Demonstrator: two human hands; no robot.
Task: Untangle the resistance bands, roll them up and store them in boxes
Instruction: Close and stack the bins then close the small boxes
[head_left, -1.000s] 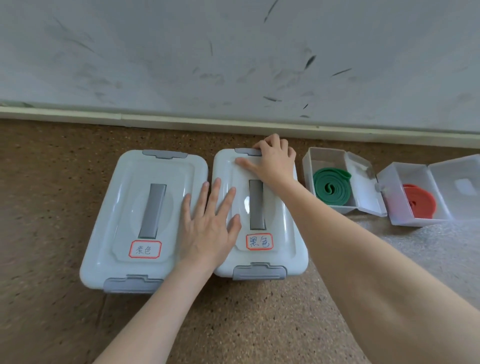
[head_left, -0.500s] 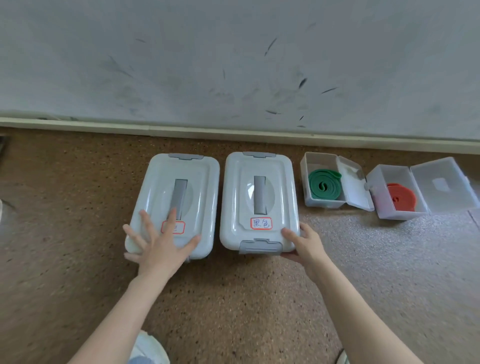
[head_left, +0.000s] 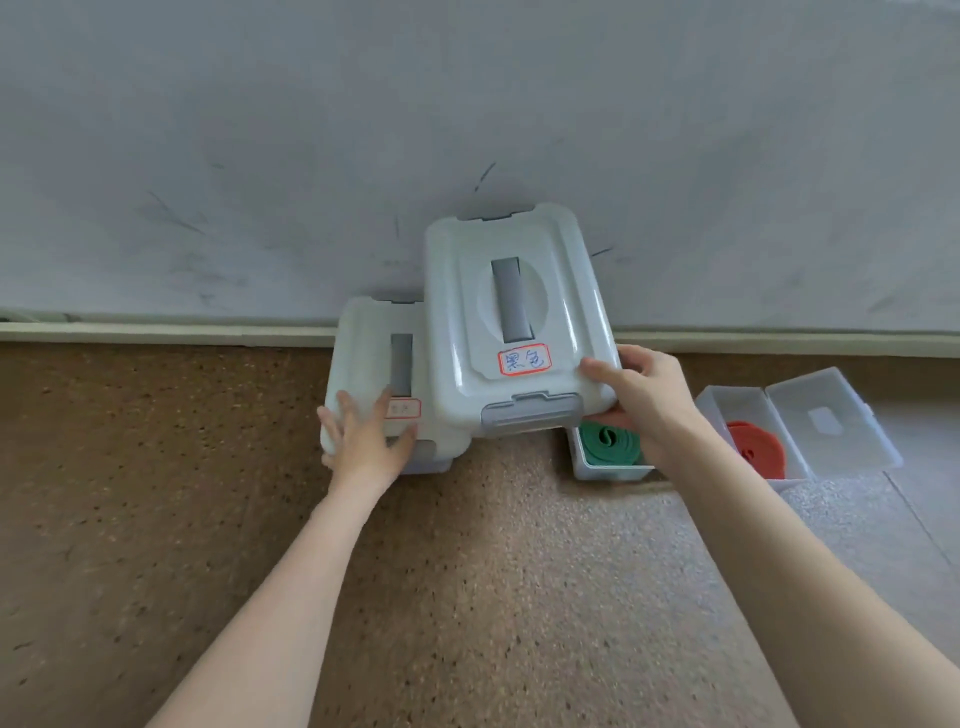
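Note:
Two white lidded boxes with grey handles and red-edged labels are in the middle. My right hand (head_left: 647, 402) grips the front right corner of the right-hand box (head_left: 511, 322), which is lifted off the floor and overlaps the left-hand box (head_left: 371, 384). My left hand (head_left: 366, 441) rests flat with spread fingers on the front of the left-hand box's lid. A rolled green band (head_left: 613, 441) lies in a small clear box (head_left: 608, 470), partly hidden by my right wrist. A rolled red band (head_left: 756, 452) lies in a second open clear box (head_left: 831, 421).
The boxes stand on a brown speckled floor (head_left: 467, 571) close to a grey scuffed wall (head_left: 467, 130) with a pale baseboard (head_left: 156, 332). A lighter grey floor area (head_left: 909, 519) runs along the right.
My right hand has taken hold of the right-hand box and raised it off the floor, up and towards me. My left hand stays on the left box's lid.

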